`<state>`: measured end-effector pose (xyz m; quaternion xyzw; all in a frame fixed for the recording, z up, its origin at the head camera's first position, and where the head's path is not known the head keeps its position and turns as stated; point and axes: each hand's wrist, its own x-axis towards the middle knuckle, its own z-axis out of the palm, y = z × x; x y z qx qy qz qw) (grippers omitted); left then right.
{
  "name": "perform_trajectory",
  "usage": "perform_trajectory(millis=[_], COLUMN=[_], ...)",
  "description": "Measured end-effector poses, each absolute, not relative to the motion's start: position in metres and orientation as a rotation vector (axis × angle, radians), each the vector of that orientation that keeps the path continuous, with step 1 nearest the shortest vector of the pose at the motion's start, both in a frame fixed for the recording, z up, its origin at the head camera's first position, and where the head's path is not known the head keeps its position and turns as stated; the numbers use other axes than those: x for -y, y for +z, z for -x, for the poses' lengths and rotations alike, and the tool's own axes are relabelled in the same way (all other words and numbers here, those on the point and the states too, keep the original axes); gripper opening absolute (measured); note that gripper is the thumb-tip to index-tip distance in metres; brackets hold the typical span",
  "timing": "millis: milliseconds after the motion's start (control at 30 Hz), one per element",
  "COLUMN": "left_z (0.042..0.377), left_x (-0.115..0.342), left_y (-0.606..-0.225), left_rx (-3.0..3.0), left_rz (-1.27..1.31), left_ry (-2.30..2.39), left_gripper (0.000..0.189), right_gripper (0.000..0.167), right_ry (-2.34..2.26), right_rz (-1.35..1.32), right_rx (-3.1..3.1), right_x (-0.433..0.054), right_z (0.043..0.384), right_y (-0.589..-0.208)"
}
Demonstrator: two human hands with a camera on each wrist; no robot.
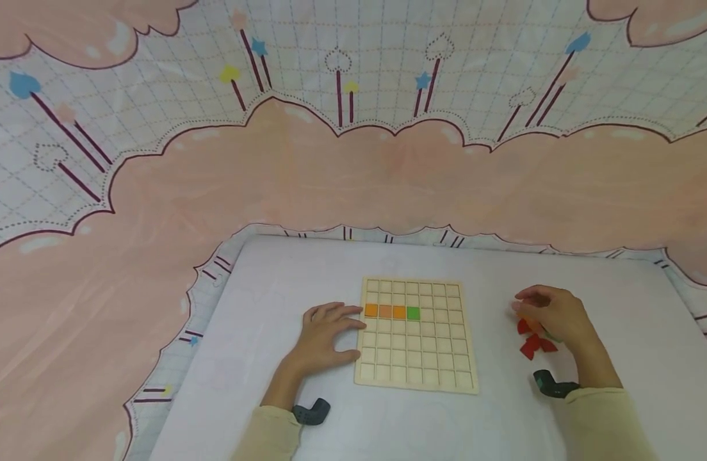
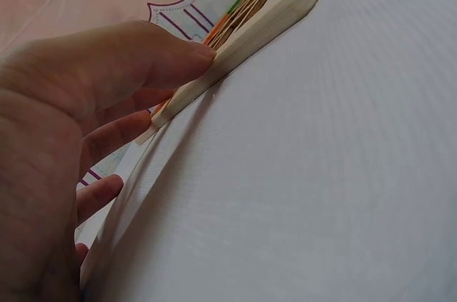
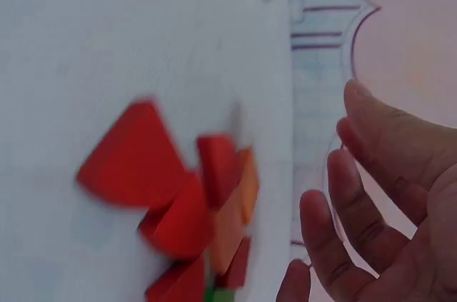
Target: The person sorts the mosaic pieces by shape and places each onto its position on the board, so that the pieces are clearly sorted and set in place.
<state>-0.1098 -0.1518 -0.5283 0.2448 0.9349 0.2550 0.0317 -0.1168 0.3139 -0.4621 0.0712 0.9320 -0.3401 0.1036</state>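
Note:
A pale wooden grid board (image 1: 415,379) lies on the white table. In one of its rows, an orange square tile (image 1: 371,310), two more orange tiles and a green tile (image 1: 413,313) sit side by side from the left edge. My left hand (image 1: 327,339) rests at the board's left edge, fingers spread, with the thumb touching the rim (image 2: 235,56). To the right, my right hand (image 1: 555,314) hovers over a small pile of red wedge blocks (image 3: 136,159), mixed with orange pieces (image 3: 228,230) and a bit of green (image 3: 223,295). Its fingers are loosely bent, and nothing shows between them.
Dark wrist-worn devices (image 1: 312,412) sit at both cuffs. Behind the white table (image 1: 307,269) hangs a pink and white patterned cloth (image 1: 353,179), which also runs along the table's left side.

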Motion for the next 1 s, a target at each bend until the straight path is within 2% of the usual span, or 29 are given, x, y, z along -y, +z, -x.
perform_trajectory(millis=[300, 633, 1000], left_z=[0.109, 0.109, 0.109], left_x=[0.151, 0.151, 0.152], left_y=[-0.527, -0.529, -0.528], left_rx=[-2.873, -2.874, -2.883], left_rz=[-0.766, -0.748, -0.747], left_ry=[0.807, 0.787, 0.772], left_gripper=[0.047, 0.047, 0.048], right_gripper=[0.057, 0.042, 0.037], right_ry=[-0.864, -0.849, -0.854], right_rz=[-0.192, -0.236, -0.198], right_rx=[-2.797, -2.741, -2.786], right_x=[-0.336, -0.34, -0.335], right_z=[0.114, 0.119, 0.118], right_y=[-0.472, -0.478, -0.479])
